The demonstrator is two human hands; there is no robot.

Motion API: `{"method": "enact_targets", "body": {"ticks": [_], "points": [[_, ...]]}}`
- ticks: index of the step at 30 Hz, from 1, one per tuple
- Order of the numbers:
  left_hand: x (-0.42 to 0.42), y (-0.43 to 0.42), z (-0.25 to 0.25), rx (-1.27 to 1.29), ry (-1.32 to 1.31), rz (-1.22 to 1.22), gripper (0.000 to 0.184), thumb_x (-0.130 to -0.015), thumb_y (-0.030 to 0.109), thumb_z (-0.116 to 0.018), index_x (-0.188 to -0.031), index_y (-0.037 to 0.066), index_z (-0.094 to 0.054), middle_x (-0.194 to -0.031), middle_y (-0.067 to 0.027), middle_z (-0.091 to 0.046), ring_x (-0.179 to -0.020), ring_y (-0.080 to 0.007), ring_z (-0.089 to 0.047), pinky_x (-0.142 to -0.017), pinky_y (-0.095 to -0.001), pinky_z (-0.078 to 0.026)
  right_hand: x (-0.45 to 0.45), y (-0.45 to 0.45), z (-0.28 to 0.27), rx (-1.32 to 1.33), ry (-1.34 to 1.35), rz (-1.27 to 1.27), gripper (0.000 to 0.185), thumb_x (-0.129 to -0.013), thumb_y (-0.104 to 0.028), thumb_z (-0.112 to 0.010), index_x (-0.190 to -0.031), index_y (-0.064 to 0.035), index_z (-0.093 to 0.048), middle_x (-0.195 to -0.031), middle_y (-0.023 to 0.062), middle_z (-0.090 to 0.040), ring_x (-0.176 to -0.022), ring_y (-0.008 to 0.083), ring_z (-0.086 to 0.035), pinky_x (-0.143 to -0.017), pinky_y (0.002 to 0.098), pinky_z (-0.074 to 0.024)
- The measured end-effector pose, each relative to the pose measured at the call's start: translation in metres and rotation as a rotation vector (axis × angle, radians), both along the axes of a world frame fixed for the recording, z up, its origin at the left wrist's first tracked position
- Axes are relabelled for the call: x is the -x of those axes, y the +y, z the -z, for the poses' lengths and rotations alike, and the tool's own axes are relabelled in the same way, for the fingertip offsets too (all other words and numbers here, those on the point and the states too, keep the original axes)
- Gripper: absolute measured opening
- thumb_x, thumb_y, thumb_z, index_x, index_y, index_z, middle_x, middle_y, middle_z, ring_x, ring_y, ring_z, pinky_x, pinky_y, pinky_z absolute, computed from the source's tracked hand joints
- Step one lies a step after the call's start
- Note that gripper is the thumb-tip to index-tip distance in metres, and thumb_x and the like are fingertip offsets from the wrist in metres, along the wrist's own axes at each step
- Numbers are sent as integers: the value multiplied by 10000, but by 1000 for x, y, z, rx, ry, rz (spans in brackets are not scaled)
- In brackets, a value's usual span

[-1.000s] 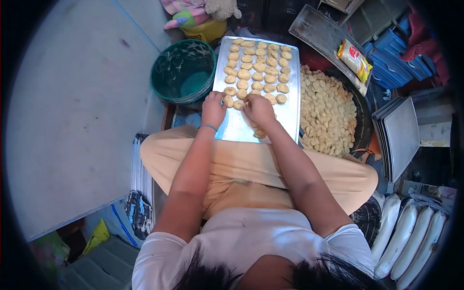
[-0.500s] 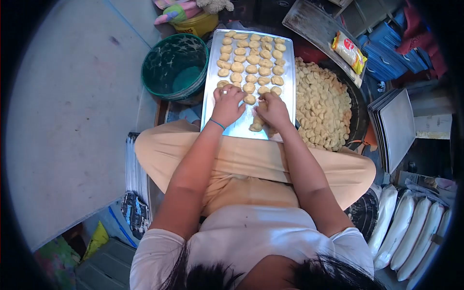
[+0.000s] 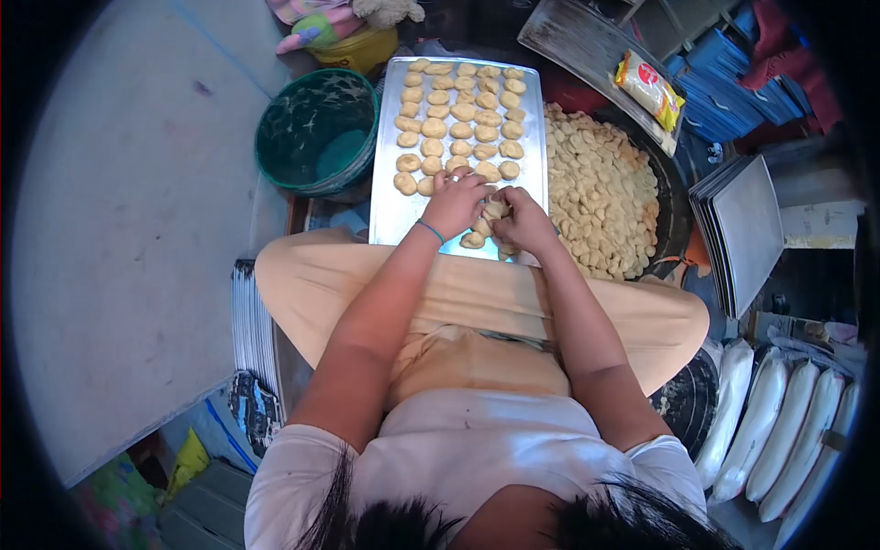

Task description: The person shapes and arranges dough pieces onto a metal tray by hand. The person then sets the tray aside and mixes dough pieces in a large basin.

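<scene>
A metal baking tray (image 3: pixel 385 215) lies across my lap, with rows of small round dough pieces (image 3: pixel 460 130) on its far part. My left hand (image 3: pixel 454 206), wearing a ring and a thin wristband, has its fingers bent over dough at the front row and nearly meets the other hand. Closed around a lump of soft dough (image 3: pixel 496 211) is my right hand (image 3: pixel 526 223), at the tray's near right. Some loose dough (image 3: pixel 472 240) lies on the tray just below the hands. The fingertips of both hands are partly hidden.
To the right of the tray sits a big round pan (image 3: pixel 676 206) heaped with dough pieces (image 3: pixel 600 197). A green bucket (image 3: pixel 275 137) stands left. A yellow-and-white packet (image 3: pixel 651 90) rests on a board (image 3: pixel 577 41). Stacked trays (image 3: pixel 747 229) lean at right, near white packed bags (image 3: pixel 759 431).
My left hand has moved right, toward my right hand, leaving more round dough pieces visible in the front rows. The whole view has shifted slightly.
</scene>
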State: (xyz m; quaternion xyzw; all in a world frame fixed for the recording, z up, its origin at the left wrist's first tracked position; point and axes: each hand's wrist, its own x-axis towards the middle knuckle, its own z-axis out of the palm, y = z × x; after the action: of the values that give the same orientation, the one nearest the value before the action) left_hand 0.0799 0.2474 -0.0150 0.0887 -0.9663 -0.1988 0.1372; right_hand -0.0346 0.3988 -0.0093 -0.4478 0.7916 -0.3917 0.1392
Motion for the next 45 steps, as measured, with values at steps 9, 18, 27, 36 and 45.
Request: {"method": "enact_targets", "body": {"ticks": [9, 18, 27, 36, 45], "points": [[11, 6, -4, 94, -52, -135, 175, -807, 221, -689, -963, 145, -662, -1062, -43, -595, -1143, -272, -487, -982, -491, -275, 29, 23, 9, 36, -394, 182, 200, -772, -39, -668, -963, -32, -607, -732, 27, -583, -655, 112, -552, -600, 272, -461], [9, 22, -3, 158, 84, -72, 232, -804, 238, -684, -1006, 127, -655, -1029, -74, -583, -1061, -276, -524, -932, -467, -331, 19, 13, -9, -229, -13, 200, 333, -733, -132, -731, -1036, -78, -603, -907, 102, -610, -797, 277, -604, -705, 383, -486], [-40, 35, -13, -240, -113, 60, 240, -805, 189, -693, -1012, 83, -635, -981, -122, -573, -920, -330, -597, -806, -419, -474, 9, 16, -7, -120, 280, 81, 398, -745, -152, -661, -1140, -148, -613, -1068, 98, -608, -982, 295, -572, -916, 411, -387], [-67, 9, 10, -824, 55, -406, 323, -845, 5, -589, -1164, 50, -578, -1056, -117, -598, -895, -217, -627, -804, -317, -516, 13, 33, 4, -117, 92, 253, 325, -734, -84, -719, -1043, -55, -624, -1091, 179, -631, -1017, 342, -602, -857, 425, -486], [-92, -41, 0, -174, 119, -484, 260, -738, -13, -634, -981, 70, -677, -953, -130, -654, -922, -351, -615, -830, -414, -499, -30, -30, -36, 92, -153, 54, 270, -782, -55, -695, -1046, -37, -639, -957, 179, -673, -855, 328, -660, -764, 389, -527]]}}
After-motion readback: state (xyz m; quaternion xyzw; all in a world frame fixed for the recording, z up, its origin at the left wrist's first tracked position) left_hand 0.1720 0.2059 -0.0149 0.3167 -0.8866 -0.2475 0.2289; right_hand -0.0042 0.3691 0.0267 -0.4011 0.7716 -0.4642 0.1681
